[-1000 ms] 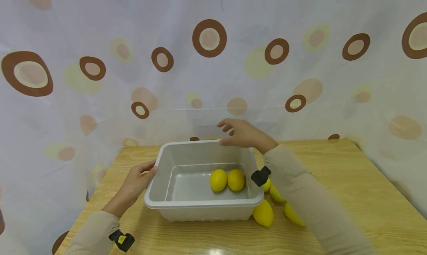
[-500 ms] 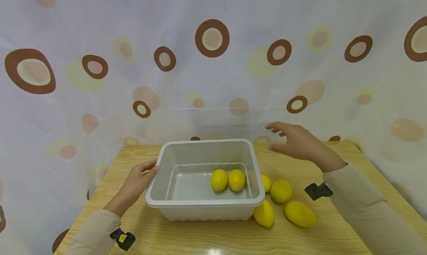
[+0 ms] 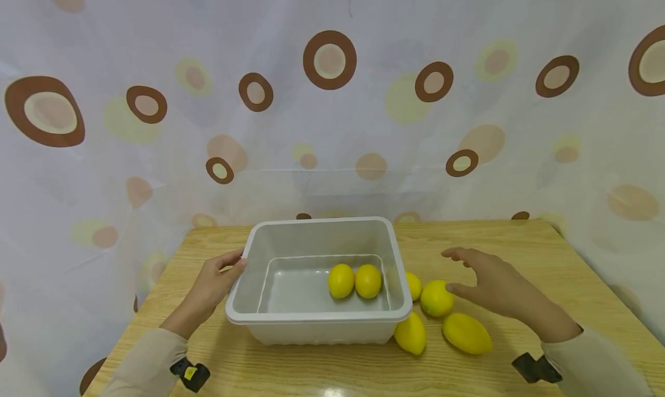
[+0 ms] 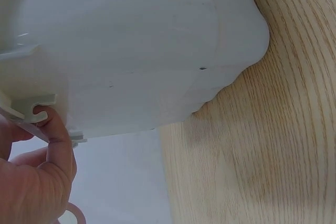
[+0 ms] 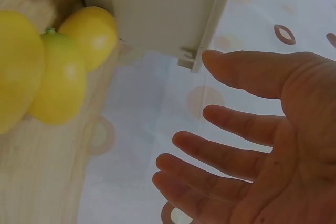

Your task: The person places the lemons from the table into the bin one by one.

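A light grey plastic tub stands on the table with two yellow lemons on its floor, toward the right. My left hand grips the tub's left rim, thumb on top; the left wrist view has its fingers curled beneath the rim. Over the table to the right of the tub, my right hand holds nothing, its fingers spread and slightly bent. Its thumb overlaps the edge of a rounder yellow lemon in the head view. The right wrist view shows the open palm beside the tub's corner.
Several lemons lie at the tub's right side: an oblong one in front, another by the near corner, and one partly hidden behind the rim. A patterned curtain hangs behind the wooden table.
My right hand has swung from above the tub's far rim to the right, then lowered toward the lemons on the table. The left hand and tub have stayed put.
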Available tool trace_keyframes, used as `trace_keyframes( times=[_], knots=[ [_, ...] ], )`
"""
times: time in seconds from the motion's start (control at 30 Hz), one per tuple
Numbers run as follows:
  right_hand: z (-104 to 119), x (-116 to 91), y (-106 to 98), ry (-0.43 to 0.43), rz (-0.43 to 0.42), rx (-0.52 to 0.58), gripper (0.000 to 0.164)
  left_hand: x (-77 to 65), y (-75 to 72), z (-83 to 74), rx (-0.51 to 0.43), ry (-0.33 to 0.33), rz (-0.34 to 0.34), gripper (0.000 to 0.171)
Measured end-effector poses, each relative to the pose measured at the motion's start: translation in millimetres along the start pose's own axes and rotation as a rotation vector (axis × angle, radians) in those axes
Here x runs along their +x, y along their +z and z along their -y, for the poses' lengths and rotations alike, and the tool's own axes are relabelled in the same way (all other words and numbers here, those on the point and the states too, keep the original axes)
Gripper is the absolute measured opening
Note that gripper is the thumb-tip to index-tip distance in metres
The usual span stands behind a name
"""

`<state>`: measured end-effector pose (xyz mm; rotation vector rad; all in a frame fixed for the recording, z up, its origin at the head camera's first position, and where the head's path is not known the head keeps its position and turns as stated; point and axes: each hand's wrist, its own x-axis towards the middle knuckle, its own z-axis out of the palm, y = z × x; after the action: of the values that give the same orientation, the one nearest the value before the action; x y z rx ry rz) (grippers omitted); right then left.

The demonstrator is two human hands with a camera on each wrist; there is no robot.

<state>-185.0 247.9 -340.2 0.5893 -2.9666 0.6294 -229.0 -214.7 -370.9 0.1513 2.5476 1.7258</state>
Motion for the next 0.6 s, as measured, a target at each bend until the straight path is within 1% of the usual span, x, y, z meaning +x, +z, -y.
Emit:
trace_keyframes(
  times=[0.1,0.23,0.37,0.5,0.6],
  knots=[
    [-7.1,-9.7,13.8,0.023,0.024,0.012,0.057,-0.5,-0.1,-0.2,-0.003,0.002,-0.002,0.046],
    [-16.8,-21.6,31.5,0.069,0.058,0.056,0.057,-0.7,-0.1,-0.3,-0.009,-0.003,-0.001,0.046],
    [-25.9,-31.6,48.3,0.112,0.087,0.100,0.060,-0.1,-0.2,0.4,-0.011,-0.011,0.000,0.046],
    [-30.3,-39.7,61.9,0.146,0.109,0.087,0.063,0.2,-0.5,1.3,-0.001,0.000,0.002,0.048],
    [-30.7,-43.2,69.0,0.178,0.133,0.062,0.065,0.7,-0.3,1.8,-0.003,-0.005,0.000,0.047]
  ],
)
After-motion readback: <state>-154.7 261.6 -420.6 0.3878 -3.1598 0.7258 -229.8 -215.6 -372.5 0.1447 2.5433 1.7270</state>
